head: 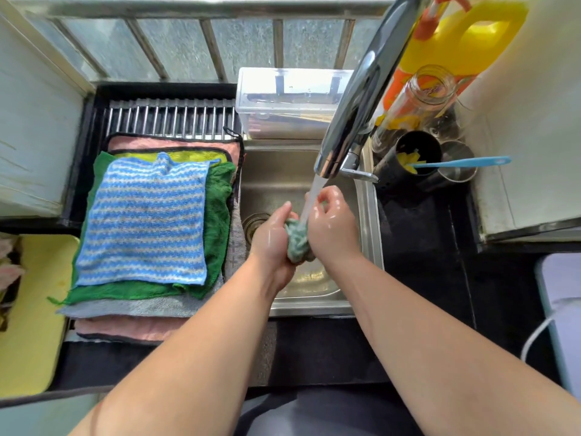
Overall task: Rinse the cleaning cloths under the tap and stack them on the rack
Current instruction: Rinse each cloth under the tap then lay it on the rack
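Observation:
Over the steel sink [366, 234], my left hand [272, 239] and my right hand [331, 225] squeeze a bunched teal cloth [297, 242] between them. Water runs from the chrome tap [355, 99] onto the cloth and my wet fingers. To the left, the metal rack [169, 116] carries a flat stack of cloths. A blue-and-white striped cloth [144, 221] lies on top. Under it lie a green cloth [217, 215], a grey one [132, 306] and pink ones [132, 330].
A clear plastic box [289, 102] stands behind the sink. On the right are a yellow detergent jug [465, 42], a glass jar [421, 92] and a black holder [418, 155] with a blue-handled brush [462, 162]. A yellow board [34, 309] lies at far left.

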